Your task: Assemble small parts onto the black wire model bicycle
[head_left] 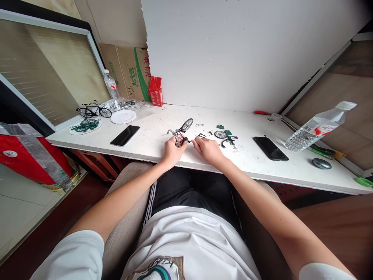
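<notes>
My left hand [174, 149] is closed around a partly built miniature bicycle [178, 137] near the table's front edge. One spoked wheel [187, 125] of it sticks up and away from me, with the handlebar to its left. My right hand [208, 149] is closed in a pinch just to the right, its fingertips at a thin dark piece [189, 141] that reaches toward the bicycle. The fingers hide most of that piece, so its kind cannot be told. Beyond my right hand lie a loose wheel [220, 134], green parts [229, 133] and small black parts.
A finished black model bicycle [93, 110], a plate of green parts [86, 126] and a white plate [123, 116] stand at left. Phones lie on both sides, one left [125, 135], one right [270, 148]. A water bottle [317, 126] stands right; a red box [156, 91] is behind.
</notes>
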`<state>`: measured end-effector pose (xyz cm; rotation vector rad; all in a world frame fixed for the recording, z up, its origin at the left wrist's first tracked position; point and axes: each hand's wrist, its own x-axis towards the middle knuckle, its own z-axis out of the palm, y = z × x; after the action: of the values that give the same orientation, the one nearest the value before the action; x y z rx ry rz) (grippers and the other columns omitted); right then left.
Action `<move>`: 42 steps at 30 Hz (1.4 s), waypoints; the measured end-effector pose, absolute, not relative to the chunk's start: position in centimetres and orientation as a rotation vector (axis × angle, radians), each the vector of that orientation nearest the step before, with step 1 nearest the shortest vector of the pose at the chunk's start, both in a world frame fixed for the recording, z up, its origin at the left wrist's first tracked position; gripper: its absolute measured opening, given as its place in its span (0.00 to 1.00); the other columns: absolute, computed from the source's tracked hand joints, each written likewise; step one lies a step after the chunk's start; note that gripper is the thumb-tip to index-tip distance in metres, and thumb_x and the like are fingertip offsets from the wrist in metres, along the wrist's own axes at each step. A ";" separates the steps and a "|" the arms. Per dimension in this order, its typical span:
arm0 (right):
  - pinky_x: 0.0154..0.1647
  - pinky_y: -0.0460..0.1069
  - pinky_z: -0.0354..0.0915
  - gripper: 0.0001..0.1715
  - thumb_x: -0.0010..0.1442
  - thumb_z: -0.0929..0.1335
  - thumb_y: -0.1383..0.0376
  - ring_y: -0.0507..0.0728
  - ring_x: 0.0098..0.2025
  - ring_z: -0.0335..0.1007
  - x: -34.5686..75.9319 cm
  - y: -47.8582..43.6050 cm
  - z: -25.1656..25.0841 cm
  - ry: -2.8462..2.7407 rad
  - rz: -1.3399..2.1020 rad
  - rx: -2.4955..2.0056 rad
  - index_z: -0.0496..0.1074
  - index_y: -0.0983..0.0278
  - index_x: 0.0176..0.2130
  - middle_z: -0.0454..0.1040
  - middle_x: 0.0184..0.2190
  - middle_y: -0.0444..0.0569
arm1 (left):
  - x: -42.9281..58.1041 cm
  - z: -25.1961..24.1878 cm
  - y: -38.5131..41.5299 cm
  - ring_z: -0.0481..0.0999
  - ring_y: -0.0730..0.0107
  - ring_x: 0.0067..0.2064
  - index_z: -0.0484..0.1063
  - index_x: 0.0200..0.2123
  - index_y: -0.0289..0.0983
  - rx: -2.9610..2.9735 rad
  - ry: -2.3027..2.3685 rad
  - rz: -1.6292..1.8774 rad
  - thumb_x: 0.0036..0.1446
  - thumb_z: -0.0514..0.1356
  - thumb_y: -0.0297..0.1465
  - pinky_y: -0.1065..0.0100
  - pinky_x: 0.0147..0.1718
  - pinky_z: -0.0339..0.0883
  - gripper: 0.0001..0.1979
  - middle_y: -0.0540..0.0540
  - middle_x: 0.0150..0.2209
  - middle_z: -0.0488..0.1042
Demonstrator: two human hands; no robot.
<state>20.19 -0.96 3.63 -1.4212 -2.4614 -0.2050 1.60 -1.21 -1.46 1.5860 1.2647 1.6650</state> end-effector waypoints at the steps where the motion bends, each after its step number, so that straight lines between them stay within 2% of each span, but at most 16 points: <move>1: 0.30 0.51 0.44 0.29 0.82 0.53 0.53 0.58 0.27 0.66 20.1 -1.0 3.6 -2.434 -0.160 -1.438 0.71 0.62 0.39 0.77 0.29 0.52 | 1.6 -1.4 -1.3 0.80 0.65 0.35 0.78 0.40 0.37 1.596 1.264 1.666 0.60 0.69 0.34 0.66 0.40 0.74 0.07 0.44 0.34 0.81; 4: 0.30 0.52 0.45 0.33 0.82 0.51 0.51 0.58 0.26 0.66 19.7 -1.2 3.5 -2.378 -0.087 -1.472 0.71 0.61 0.37 0.76 0.27 0.51 | 1.7 -1.3 -1.4 0.80 0.64 0.36 0.78 0.40 0.37 1.601 1.255 1.667 0.61 0.69 0.34 0.65 0.41 0.75 0.08 0.44 0.34 0.82; 6: 0.30 0.52 0.44 0.32 0.82 0.51 0.51 0.60 0.29 0.69 19.8 -1.5 3.6 -2.383 -0.138 -1.447 0.72 0.62 0.40 0.78 0.28 0.52 | 1.7 -1.2 -1.4 0.80 0.64 0.36 0.79 0.40 0.37 1.595 1.252 1.674 0.61 0.69 0.34 0.64 0.41 0.75 0.08 0.44 0.35 0.82; 10: 0.30 0.52 0.46 0.22 0.79 0.58 0.51 0.64 0.42 0.75 20.6 -1.5 4.2 -2.462 -0.280 -1.238 0.70 0.64 0.50 0.80 0.36 0.56 | 1.9 -1.1 -1.5 0.81 0.62 0.37 0.79 0.39 0.38 1.557 1.233 1.700 0.59 0.70 0.34 0.64 0.42 0.75 0.08 0.43 0.35 0.83; 13: 0.31 0.52 0.51 0.16 0.80 0.59 0.57 0.64 0.46 0.74 21.3 -1.2 4.5 -2.546 -0.296 -1.101 0.68 0.64 0.50 0.80 0.41 0.58 | 1.9 -1.1 -1.5 0.81 0.63 0.36 0.79 0.40 0.38 1.550 1.217 1.697 0.60 0.70 0.34 0.64 0.41 0.75 0.08 0.44 0.35 0.82; 15: 0.32 0.53 0.52 0.15 0.81 0.58 0.59 0.64 0.47 0.73 21.7 -0.9 4.6 -2.573 -0.311 -1.053 0.68 0.64 0.49 0.79 0.42 0.58 | 1.9 -1.1 -1.5 0.81 0.64 0.36 0.79 0.41 0.38 1.552 1.213 1.699 0.61 0.69 0.34 0.64 0.41 0.75 0.08 0.44 0.35 0.82; 25: 0.31 0.53 0.51 0.21 0.82 0.55 0.57 0.63 0.44 0.71 21.4 -0.7 3.5 -2.504 -0.362 -1.049 0.68 0.62 0.41 0.77 0.36 0.57 | 1.7 -1.3 -1.7 0.80 0.62 0.38 0.80 0.40 0.38 1.623 1.226 1.701 0.61 0.68 0.33 0.64 0.43 0.74 0.06 0.44 0.35 0.82; 28: 0.30 0.53 0.50 0.19 0.81 0.56 0.56 0.63 0.43 0.71 21.1 -0.8 3.1 -2.453 -0.271 -1.096 0.67 0.61 0.41 0.77 0.36 0.56 | 1.6 -1.3 -1.7 0.80 0.62 0.37 0.80 0.41 0.38 1.629 1.228 1.695 0.62 0.68 0.33 0.64 0.42 0.74 0.06 0.44 0.35 0.82; 32: 0.29 0.51 0.51 0.16 0.79 0.58 0.54 0.59 0.35 0.69 20.5 -1.1 2.6 -2.328 -0.052 -1.189 0.64 0.59 0.41 0.78 0.38 0.54 | 1.5 -1.3 -1.8 0.82 0.61 0.40 0.80 0.42 0.38 1.642 1.233 1.703 0.62 0.68 0.34 0.63 0.45 0.75 0.07 0.43 0.37 0.83; 37: 0.32 0.50 0.56 0.17 0.77 0.59 0.50 0.56 0.27 0.63 19.9 -1.5 2.3 -2.185 0.244 -1.235 0.62 0.58 0.41 0.76 0.32 0.46 | 1.5 -1.4 -1.8 0.83 0.59 0.43 0.80 0.44 0.38 1.649 1.239 1.732 0.61 0.69 0.33 0.60 0.49 0.76 0.09 0.42 0.40 0.84; 42: 0.32 0.50 0.57 0.18 0.76 0.60 0.49 0.56 0.27 0.64 20.0 -1.6 2.9 -2.127 0.330 -1.206 0.63 0.57 0.39 0.75 0.30 0.45 | 1.6 -1.5 -1.5 0.84 0.60 0.42 0.79 0.44 0.38 1.608 1.223 1.716 0.60 0.70 0.34 0.60 0.48 0.77 0.11 0.41 0.40 0.84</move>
<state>20.04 -1.56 2.92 -1.2061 -2.1270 0.3295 1.56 -1.49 -1.47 1.6075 1.2232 1.7160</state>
